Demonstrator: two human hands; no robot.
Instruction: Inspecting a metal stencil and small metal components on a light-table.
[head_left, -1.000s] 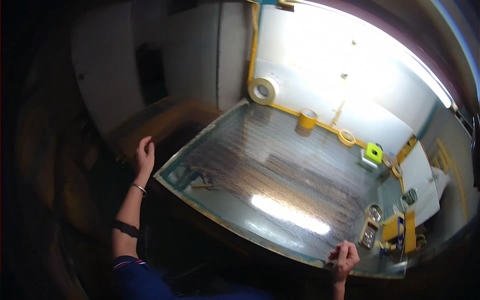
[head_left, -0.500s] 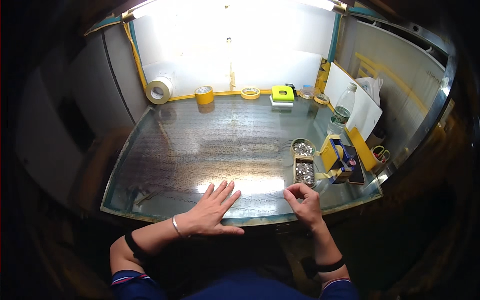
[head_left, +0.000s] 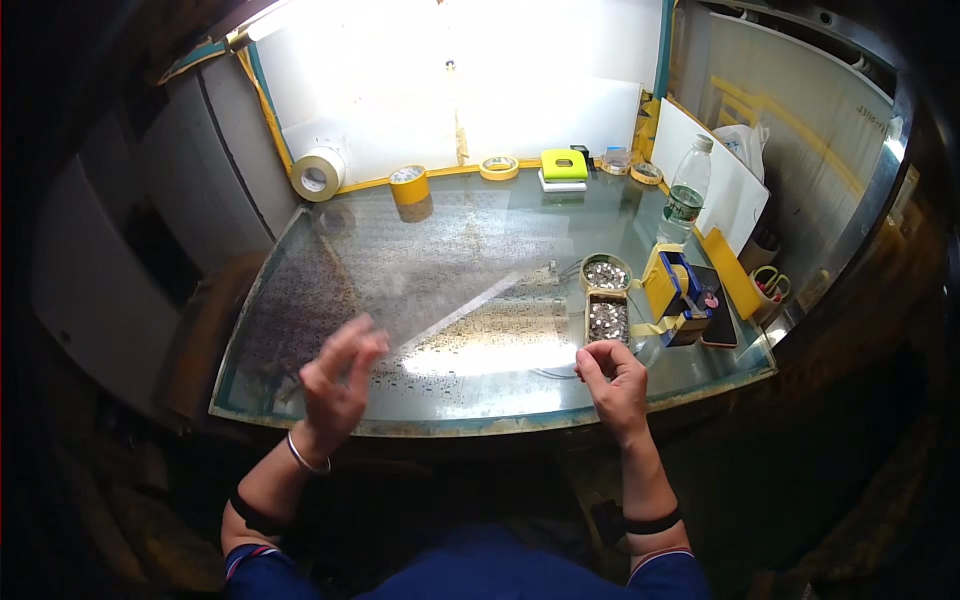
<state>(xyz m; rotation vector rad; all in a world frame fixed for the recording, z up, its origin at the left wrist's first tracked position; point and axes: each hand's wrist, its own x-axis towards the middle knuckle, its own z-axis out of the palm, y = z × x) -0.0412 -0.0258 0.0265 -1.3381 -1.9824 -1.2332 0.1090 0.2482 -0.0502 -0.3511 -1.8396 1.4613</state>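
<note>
My left hand (head_left: 338, 382) is raised over the left front of the glass tabletop (head_left: 500, 408). Its fingers are curled and smeared by motion; whether they hold anything does not show. A patterned transparent sheet (head_left: 480, 325) covers much of the glass, with small dark marks across it. From near the left fingers, a pale streak runs diagonally over it. My right hand (head_left: 614, 385) is closed in a pinch above the front right of the glass, and what is between its fingertips is too small to make out. Just beyond it are a square tray (head_left: 608, 317) and a round dish (head_left: 605, 272) of small shiny pieces.
A blue tape dispenser (head_left: 678, 285), a phone (head_left: 722, 325) and a water bottle (head_left: 686, 190) stand at right. Scissors (head_left: 768, 283) sit in a holder beyond the edge. Along the back are tape rolls (head_left: 408, 185) and a green hole punch (head_left: 565, 164).
My left hand has lifted off the sheet, moved left and away from me, and curled its spread fingers. A diagonal streak has appeared on the sheet. My right hand stays pinched, slightly farther forward.
</note>
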